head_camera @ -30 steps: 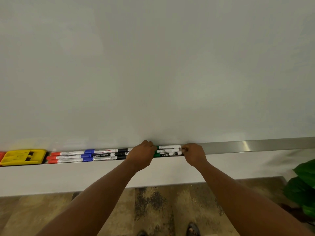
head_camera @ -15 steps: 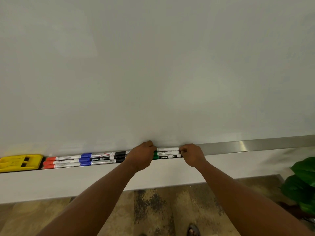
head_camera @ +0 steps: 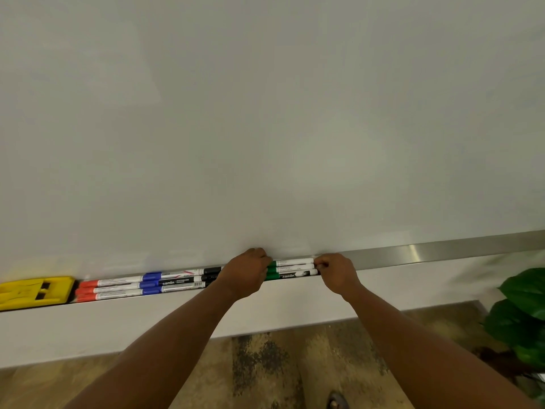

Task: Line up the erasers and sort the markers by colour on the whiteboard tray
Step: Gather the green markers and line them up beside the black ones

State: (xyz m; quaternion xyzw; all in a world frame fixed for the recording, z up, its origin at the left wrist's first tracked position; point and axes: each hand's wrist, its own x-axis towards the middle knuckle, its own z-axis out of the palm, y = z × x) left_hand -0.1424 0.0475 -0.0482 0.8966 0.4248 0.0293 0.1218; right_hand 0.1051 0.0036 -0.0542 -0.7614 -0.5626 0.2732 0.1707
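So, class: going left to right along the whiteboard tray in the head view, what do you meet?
Yellow eraser → red markers → blue markers → black markers → left hand → green markers → right hand → bare tray.

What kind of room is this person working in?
Probably a classroom or meeting room: a large whiteboard fills the wall, its tray holds coloured markers and a yellow eraser, and a potted plant stands nearby.
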